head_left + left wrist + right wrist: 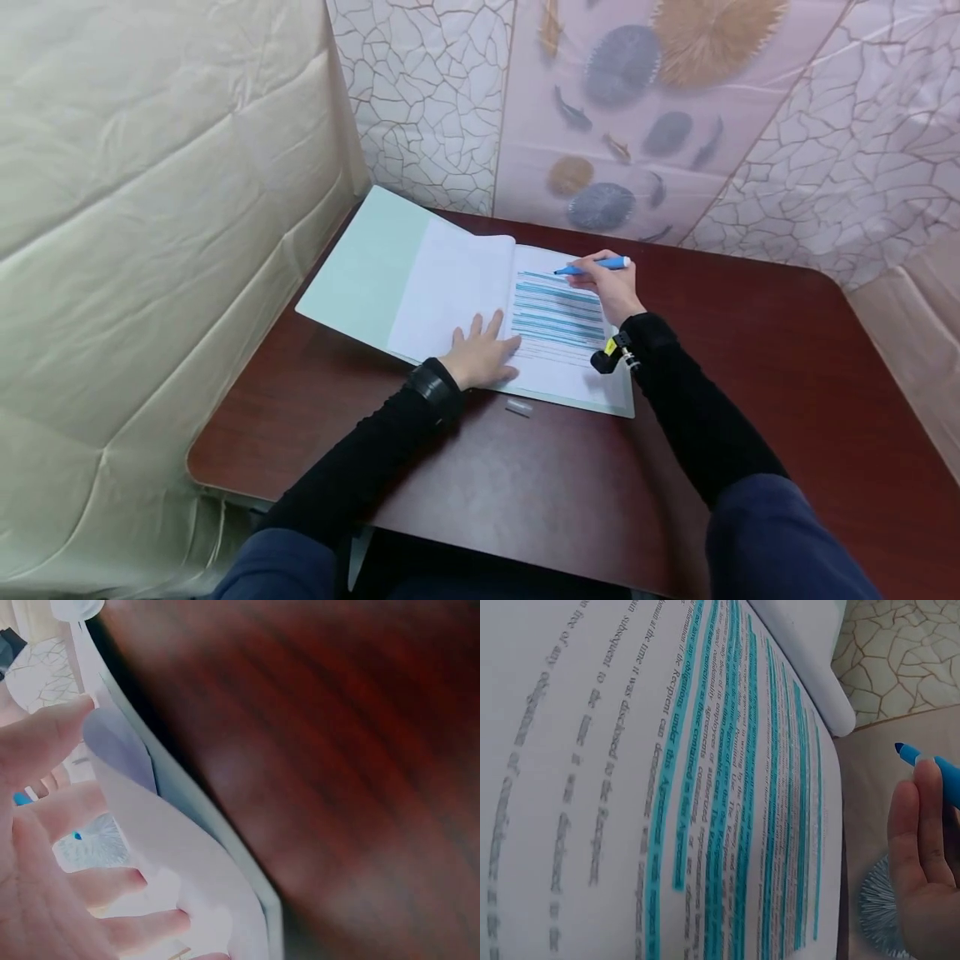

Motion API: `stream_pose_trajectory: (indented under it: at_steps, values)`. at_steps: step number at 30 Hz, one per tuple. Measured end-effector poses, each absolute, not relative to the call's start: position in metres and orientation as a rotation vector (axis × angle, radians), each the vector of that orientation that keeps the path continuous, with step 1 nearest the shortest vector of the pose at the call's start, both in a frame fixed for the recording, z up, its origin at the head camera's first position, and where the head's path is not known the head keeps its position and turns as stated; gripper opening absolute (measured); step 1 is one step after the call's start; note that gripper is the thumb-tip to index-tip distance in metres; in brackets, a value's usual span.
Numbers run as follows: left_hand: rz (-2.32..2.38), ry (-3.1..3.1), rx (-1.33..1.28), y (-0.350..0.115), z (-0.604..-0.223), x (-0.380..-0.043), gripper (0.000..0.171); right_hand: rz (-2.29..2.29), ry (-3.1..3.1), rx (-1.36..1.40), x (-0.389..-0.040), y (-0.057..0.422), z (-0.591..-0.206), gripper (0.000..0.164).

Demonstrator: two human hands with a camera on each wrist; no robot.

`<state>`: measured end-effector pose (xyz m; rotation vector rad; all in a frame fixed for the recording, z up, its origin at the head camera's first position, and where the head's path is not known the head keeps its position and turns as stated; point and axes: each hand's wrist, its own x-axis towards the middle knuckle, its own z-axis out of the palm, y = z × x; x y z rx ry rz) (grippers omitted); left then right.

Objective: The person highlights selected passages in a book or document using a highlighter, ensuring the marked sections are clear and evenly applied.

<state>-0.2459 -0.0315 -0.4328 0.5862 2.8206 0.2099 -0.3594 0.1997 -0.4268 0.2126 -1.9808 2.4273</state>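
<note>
A pale green folder (pixel 356 258) lies open on the table with white sheets in it. Blue highlighted lines run across much of the printed right-hand page (pixel 558 308); its lower lines are plain. My left hand (pixel 480 357) rests on the papers near the fold, fingers spread. In the left wrist view the edge of a sheet (pixel 172 825) curls up beside that hand. My right hand (pixel 617 290) pinches a blue highlighter (pixel 617 262) over the top of the page. Its dark tip (pixel 900 748) shows uncapped in the right wrist view, apart from the paper.
A small clear piece (pixel 519 407) lies on the brown table (pixel 570 483) just in front of the folder. Patterned cloth (pixel 427 108) hangs behind the table and a cream cloth (pixel 150 250) hangs at the left. Each wrist wears a black band.
</note>
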Motion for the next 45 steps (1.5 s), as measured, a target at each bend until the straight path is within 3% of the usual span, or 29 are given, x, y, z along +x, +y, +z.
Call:
stream_pose_trajectory:
  at_steps: [8, 37, 45]
  values:
    - [0.203, 2.802, 0.572, -0.027, -0.437, -0.245, 0.057, 2.364, -2.031, 0.276, -0.383, 0.196, -0.473, 0.028]
    - [0.166, 2.770, 0.519, -0.029, -0.433, -0.248, 0.058, 2.329, -2.241, -0.046, -0.388, 0.152, -0.450, 0.028]
    - [0.139, 2.752, 0.503, -0.032, -0.427, -0.248, 0.058, 2.369, -2.228, 0.001, -0.395, 0.148, -0.459, 0.033]
